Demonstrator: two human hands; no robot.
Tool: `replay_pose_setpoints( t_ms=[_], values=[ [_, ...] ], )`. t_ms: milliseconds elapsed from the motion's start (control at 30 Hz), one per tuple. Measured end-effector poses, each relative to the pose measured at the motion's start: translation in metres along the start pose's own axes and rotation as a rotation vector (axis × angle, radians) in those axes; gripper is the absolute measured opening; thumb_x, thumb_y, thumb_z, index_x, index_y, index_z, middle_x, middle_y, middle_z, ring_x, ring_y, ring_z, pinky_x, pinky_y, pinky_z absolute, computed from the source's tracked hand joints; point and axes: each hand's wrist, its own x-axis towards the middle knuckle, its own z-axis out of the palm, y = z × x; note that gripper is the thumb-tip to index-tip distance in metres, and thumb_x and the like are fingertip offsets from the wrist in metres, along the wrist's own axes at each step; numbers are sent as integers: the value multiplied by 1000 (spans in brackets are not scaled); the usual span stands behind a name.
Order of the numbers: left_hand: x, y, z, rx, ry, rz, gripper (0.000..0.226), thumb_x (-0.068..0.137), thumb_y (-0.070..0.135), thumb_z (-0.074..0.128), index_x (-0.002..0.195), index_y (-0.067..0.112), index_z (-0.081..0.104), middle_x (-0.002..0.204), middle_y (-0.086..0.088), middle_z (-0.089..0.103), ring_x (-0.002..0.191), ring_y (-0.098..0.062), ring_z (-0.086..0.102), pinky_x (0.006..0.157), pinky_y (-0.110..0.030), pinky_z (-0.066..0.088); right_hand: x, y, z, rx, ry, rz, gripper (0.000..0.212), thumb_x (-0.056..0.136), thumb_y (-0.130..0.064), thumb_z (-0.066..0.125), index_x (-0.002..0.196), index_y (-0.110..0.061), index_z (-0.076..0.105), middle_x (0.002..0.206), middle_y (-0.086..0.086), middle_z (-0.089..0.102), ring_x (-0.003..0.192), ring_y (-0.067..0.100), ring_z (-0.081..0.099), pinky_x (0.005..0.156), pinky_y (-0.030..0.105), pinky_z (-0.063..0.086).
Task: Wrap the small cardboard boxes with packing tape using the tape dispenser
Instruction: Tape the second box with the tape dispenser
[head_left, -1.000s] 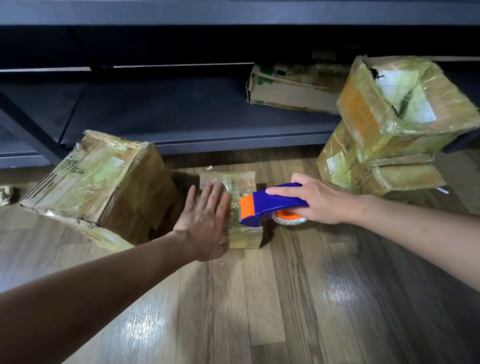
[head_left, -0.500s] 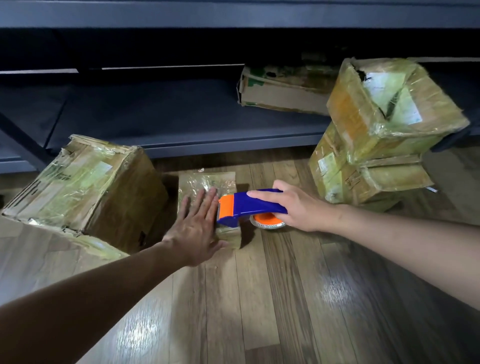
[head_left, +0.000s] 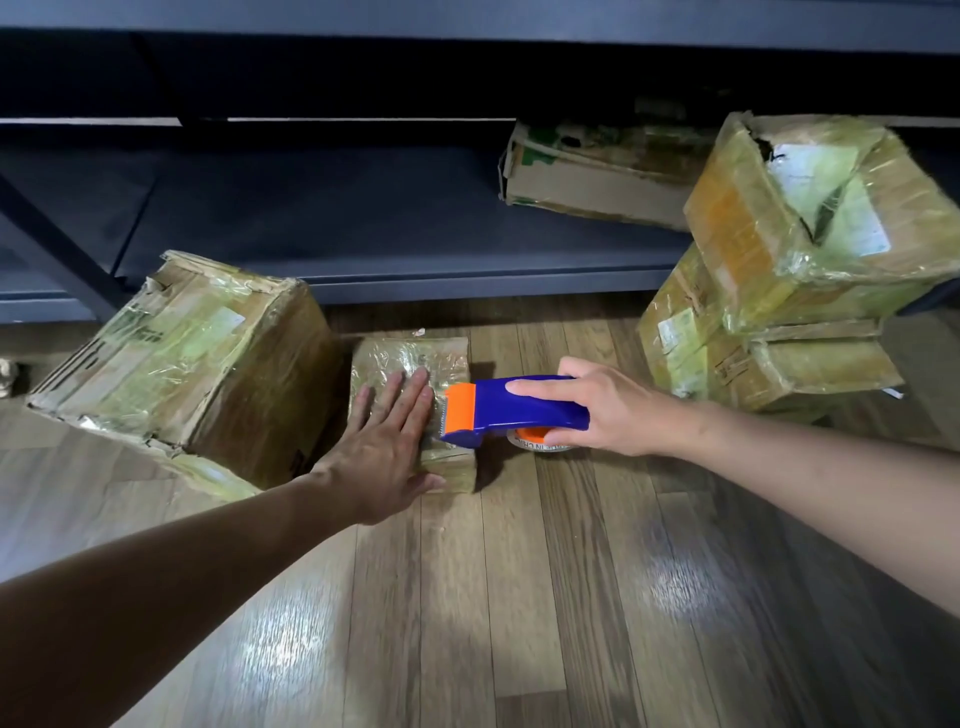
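Note:
A small cardboard box (head_left: 415, 358), shiny with clear tape, sits on the wooden floor at centre. My left hand (head_left: 382, 447) lies flat on its top with straight fingers, pressing it down. My right hand (head_left: 608, 408) grips the blue handle of the tape dispenser (head_left: 519, 410), whose orange cutter end sits at the box's right edge, close to my left fingertips. The tape roll (head_left: 540, 441) shows under the dispenser, just right of the box.
A larger taped box (head_left: 192, 358) leans right beside the small box on its left. Two taped boxes (head_left: 800, 249) are stacked at the right. Another box (head_left: 597, 171) lies on the dark low shelf (head_left: 363, 223) behind. Open floor (head_left: 519, 597) lies in front.
My left hand stays flat on the small box. The dispenser's cutter end stays at the box's right edge, and the camera view has shifted slightly.

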Motion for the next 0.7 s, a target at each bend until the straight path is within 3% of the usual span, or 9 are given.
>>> replay_pose_setpoints(
  t_ms=[167, 333, 533, 700],
  values=[
    [-4, 1, -3, 10, -12, -7, 110, 95, 76, 36, 159, 11, -25, 163, -6, -39, 150, -28, -36, 126, -52, -14, -18, 15, -4, 1, -19, 17, 81, 84, -52, 73, 151, -54, 28, 103, -5, 41, 87, 8, 50, 73, 15, 41],
    [-4, 4, -6, 10, -17, -13, 111, 95, 76, 37, 158, 12, -26, 163, -5, -40, 150, -28, -36, 127, -55, -9, -17, 13, -7, 27, -43, 70, 75, 81, -68, 63, 147, -59, 28, 104, -6, 41, 88, 10, 52, 75, 21, 47],
    [-3, 22, -18, 120, 0, -57, 103, 94, 75, 38, 160, 24, -22, 165, -13, -34, 152, -39, -30, 121, -69, -7, -9, 14, 0, 51, -67, 82, 65, 95, -37, 65, 149, -53, 32, 110, -8, 39, 97, 7, 51, 76, 20, 48],
    [13, 53, -16, 37, -9, -77, 114, 88, 88, 22, 161, 9, -17, 162, -16, -37, 150, -34, -35, 123, -64, -5, 2, 0, 7, -14, -150, 101, 76, 95, -20, 58, 150, -58, 22, 103, -4, 39, 84, 11, 51, 77, 27, 47]
  ],
)
